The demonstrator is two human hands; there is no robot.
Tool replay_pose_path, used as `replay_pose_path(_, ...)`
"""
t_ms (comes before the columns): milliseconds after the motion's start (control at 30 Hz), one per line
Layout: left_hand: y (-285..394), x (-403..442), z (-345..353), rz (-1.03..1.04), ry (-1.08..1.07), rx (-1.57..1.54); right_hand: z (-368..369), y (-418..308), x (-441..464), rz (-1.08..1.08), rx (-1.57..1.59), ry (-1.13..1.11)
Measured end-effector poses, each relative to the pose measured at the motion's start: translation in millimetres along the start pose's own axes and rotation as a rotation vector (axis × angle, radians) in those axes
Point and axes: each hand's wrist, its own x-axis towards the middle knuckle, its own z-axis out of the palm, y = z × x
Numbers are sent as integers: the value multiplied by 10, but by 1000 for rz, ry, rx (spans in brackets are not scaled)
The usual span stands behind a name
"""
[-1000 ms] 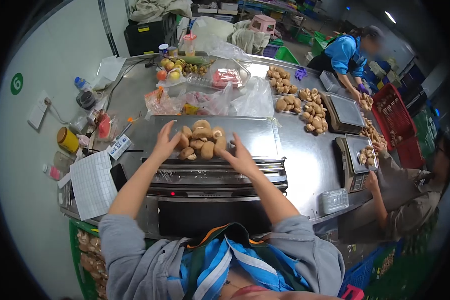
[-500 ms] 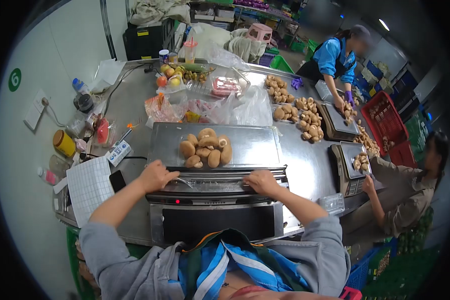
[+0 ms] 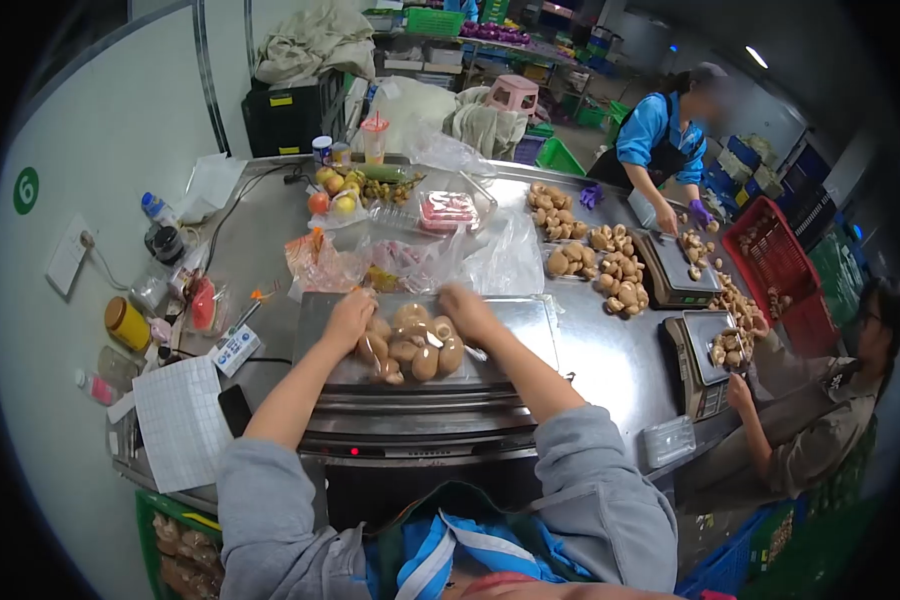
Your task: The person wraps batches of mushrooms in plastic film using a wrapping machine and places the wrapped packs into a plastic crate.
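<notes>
A cluster of brown shiitake mushrooms [image 3: 410, 342] lies on the steel plate of the wrapping machine [image 3: 515, 350] in front of me. Clear plastic film [image 3: 433, 338] is drawn over them, its glare showing across the caps. My left hand [image 3: 353, 314] is closed on the film at the far left corner of the cluster. At the far right side my right hand [image 3: 466, 312], slightly blurred, also has its fingers closed on the film. Whether a tray sits beneath the mushrooms is hard to see.
Plastic bags [image 3: 420, 258], fruit [image 3: 338, 188] and a red-filled clear box [image 3: 448, 210] lie beyond the plate. Mushroom piles [image 3: 610, 265] and two scales [image 3: 682, 275] stand right, where two people handle mushrooms. Paper sheets [image 3: 182, 415] and a phone [image 3: 235, 410] lie left.
Both hands have moved forward from the machine's front roller to the far side of the mushrooms, carrying the film over them. My view has shifted slightly.
</notes>
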Motion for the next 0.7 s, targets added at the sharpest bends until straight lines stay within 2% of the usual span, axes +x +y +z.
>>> replay_pose_path(33,110,-43,-60,-108,-42,72,43,58,-68,-234,-191,141)
replay_pose_path(67,131,-47,-137,-104,-43,72,82,121,-120,-464,-380,279)
replay_pose_path(100,132,-105,-202,-77,-109,70,103,203,-188,-479,-438,277)
replay_pose_path(133,161,-201,-251,-57,-182,63,109,246,-309,-466,-433,265)
replay_pose_path(200,239,-303,-374,-73,-210,-35,18,186,-476,-295,87,-24)
replay_pose_path(233,272,-412,-400,-75,-197,-127,-101,-65,-672,-152,149,20)
replay_pose_path(267,325,-497,-420,-77,-182,-222,-124,-124,-797,-159,142,22)
replay_pose_path(300,421,-556,-479,-74,-176,-223,-124,-155,-908,15,434,-34)
replay_pose_path(333,550,-636,-561,-245,-268,-446,-128,-171,-991,197,728,-92)
replay_pose_path(367,669,-717,-634,-423,-361,-670,-152,-175,-1063,202,729,-98)
replay_pose_path(433,882,-833,-764,-397,-361,-581,-169,-189,-1230,167,490,-198)
replay_pose_path(467,943,-864,-793,-355,-353,-490,-164,-215,-1295,166,491,-199)
replay_pose_path(533,907,-1038,-714,-355,-267,-574,-169,-290,-1398,70,450,-151)
replay_pose_path(567,979,-1087,-696,-401,-179,-694,-217,-317,-1405,82,379,-201)
replay_pose_path(600,1064,-1157,-668,-455,-90,-815,-225,-361,-1435,88,383,-209)
replay_pose_path(633,1182,-1192,-656,-452,-92,-673,-303,-557,-1445,23,434,-174)
replay_pose_path(667,1406,-1188,-717,-469,-93,-676,-391,-764,-1480,-39,485,-144)
replay_pose_path(700,1693,-1160,-847,-440,-140,-679,-482,-975,-1550,-86,506,-212)
